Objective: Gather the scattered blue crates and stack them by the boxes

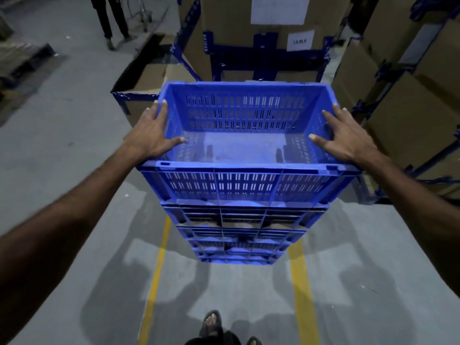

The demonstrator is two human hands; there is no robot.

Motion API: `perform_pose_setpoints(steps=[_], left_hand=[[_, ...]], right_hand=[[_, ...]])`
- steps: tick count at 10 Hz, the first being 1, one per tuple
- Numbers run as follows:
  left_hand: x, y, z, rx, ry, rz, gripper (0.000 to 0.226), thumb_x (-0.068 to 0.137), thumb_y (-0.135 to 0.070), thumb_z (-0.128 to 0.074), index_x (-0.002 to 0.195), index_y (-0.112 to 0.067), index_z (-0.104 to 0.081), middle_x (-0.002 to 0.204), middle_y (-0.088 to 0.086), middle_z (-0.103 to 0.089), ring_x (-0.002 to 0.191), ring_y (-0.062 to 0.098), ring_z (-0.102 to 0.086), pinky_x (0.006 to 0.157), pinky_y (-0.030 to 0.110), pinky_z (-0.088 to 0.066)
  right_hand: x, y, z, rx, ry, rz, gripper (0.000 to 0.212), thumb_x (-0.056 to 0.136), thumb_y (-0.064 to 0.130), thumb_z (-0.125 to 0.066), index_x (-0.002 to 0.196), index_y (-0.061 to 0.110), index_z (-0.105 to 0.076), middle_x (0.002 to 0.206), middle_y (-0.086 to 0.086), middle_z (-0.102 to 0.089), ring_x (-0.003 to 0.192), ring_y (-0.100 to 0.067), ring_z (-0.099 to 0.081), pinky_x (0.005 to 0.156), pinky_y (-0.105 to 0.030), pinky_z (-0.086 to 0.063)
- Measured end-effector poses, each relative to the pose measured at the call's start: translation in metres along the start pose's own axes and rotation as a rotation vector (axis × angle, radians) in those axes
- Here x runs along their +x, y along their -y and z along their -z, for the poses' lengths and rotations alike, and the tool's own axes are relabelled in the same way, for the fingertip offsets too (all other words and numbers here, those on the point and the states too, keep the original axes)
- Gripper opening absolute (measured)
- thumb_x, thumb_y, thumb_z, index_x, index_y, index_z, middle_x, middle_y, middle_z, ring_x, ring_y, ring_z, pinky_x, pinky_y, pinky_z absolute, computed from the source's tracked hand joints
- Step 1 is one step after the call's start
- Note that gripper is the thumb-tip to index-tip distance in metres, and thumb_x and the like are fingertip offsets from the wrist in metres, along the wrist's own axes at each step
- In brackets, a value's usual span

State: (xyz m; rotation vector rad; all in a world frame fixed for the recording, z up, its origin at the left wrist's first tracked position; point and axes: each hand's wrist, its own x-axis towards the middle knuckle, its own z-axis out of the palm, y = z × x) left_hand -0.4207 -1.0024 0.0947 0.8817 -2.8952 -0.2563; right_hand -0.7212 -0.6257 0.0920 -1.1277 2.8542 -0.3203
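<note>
Several blue crates stand stacked on the floor, approx. between two yellow lines, w/ the top crate empty and open to us. Our left hand lies flat on its left rim, fingers straight along the edge, thumb reaching inward over the wall; our right hand mirrors it on the right rim. Neither is clenched or curled round anything – both spread and pressing, prob. to seat the top crate square on the one below and steady the tall stack, since pressure from both sides at once keeps it from skewing. The stack sits just in front of the cardboard boxes w/ blue strapping, more boxes to the right, an opened carton just beyond the left rim, so it looks placed where the task wants it. Another person's legs show far back left. We can't tell whether more crates remain scattered out of view.
</note>
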Motion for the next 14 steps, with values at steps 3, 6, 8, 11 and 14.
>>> perform_pose_setpoints(steps=[3,6,8,11,14], left_hand=[[-0.007,-0.003,0.002,0.028,-0.032,-0.024,0.102,0.096,-0.060,-0.058,0.165,-0.013,0.000,0.171,0.017,-0.012,0.158,0.032,-0.012,0.121,0.059,-0.028],[-0.009,-0.008,0.012,-0.009,-0.039,-0.023,0.094,0.097,-0.056,-0.060,0.165,-0.014,-0.009,0.167,0.016,-0.025,0.153,0.033,-0.023,0.119,0.060,-0.031],[-0.024,-0.030,0.021,-0.039,-0.066,-0.047,0.073,0.099,-0.056,-0.058,0.155,-0.012,-0.044,0.153,0.016,-0.052,0.139,0.037,-0.049,0.111,0.053,-0.042],[-0.100,-0.062,0.009,-0.046,-0.385,-0.190,0.050,0.102,-0.042,-0.059,0.140,-0.009,-0.062,0.133,0.015,-0.068,0.124,0.035,-0.058,0.104,0.048,-0.045],[-0.165,-0.042,-0.031,0.035,-0.472,-0.270,0.063,0.103,-0.034,-0.059,0.157,-0.008,-0.040,0.158,0.021,-0.042,0.146,0.041,-0.039,0.121,0.051,-0.033]], right_hand=[[-0.001,-0.003,-0.003,-0.007,0.003,0.003,0.096,0.092,0.076,-0.046,0.164,0.018,-0.019,0.173,-0.009,-0.005,0.159,-0.031,-0.005,0.126,-0.054,-0.016],[-0.005,-0.003,0.002,0.050,0.006,0.007,0.088,0.096,0.073,-0.042,0.163,0.020,-0.021,0.172,-0.009,-0.010,0.158,-0.033,-0.010,0.122,-0.066,-0.013],[-0.025,0.006,0.018,0.128,-0.123,0.052,0.074,0.102,0.057,-0.048,0.157,0.009,-0.036,0.158,-0.018,-0.043,0.146,-0.039,-0.038,0.118,-0.066,-0.025],[-0.081,0.031,0.026,0.195,-0.398,0.124,0.048,0.103,0.045,-0.054,0.132,0.009,-0.065,0.132,-0.011,-0.069,0.121,-0.033,-0.063,0.120,-0.056,-0.026],[-0.137,0.037,-0.009,0.105,-0.419,0.191,0.058,0.105,0.050,-0.045,0.146,0.010,-0.052,0.153,-0.014,-0.049,0.143,-0.032,-0.043,0.121,-0.057,-0.024]])
